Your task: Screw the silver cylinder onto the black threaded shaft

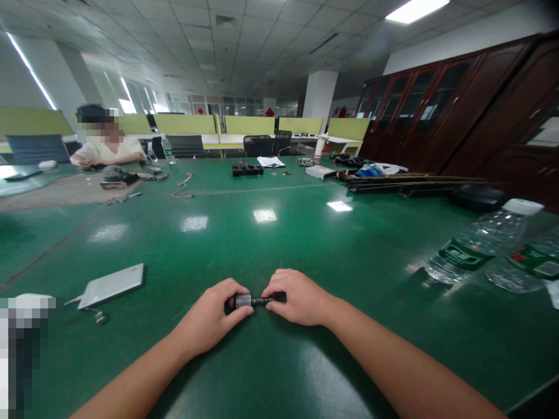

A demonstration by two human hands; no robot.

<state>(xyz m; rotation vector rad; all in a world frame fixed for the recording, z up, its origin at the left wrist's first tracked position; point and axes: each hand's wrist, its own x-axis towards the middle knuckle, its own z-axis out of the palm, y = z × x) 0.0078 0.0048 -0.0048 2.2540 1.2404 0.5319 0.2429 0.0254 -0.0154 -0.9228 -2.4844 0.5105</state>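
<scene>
Near front edge of green table (279, 244), approx. mid-width: metal sleeve (243, 300) w/ ridged rod (259, 301) projecting from R end, axis roughly parallel to that edge. Thread or spring coil on rod: cannot tell. Contact betw. assy. and tabletop: cannot tell.

L hand (212, 313): thumb and fingers pinching sleeve from opposite sides. R hand (297, 297): thumb and fingertips pinching free end of rod, remaining fingers curled. Hands apart, short length of rod exposed betw. them.

Toward L edge of table: flat silver box (112, 285) w/ white cable at one end; small metal part (101, 317) just beside, function unclear.

Toward R edge: two clear bottles, i.e. front bottle (474, 247) w/ white cap and green label, plus second bottle (530, 262) just beside, partly cut off.

Along far edge, L to R: seated co-worker (109, 152) at far L corner, black tray (247, 169), white papers (271, 162), long dark bars (393, 183) near far R corner.
</scene>
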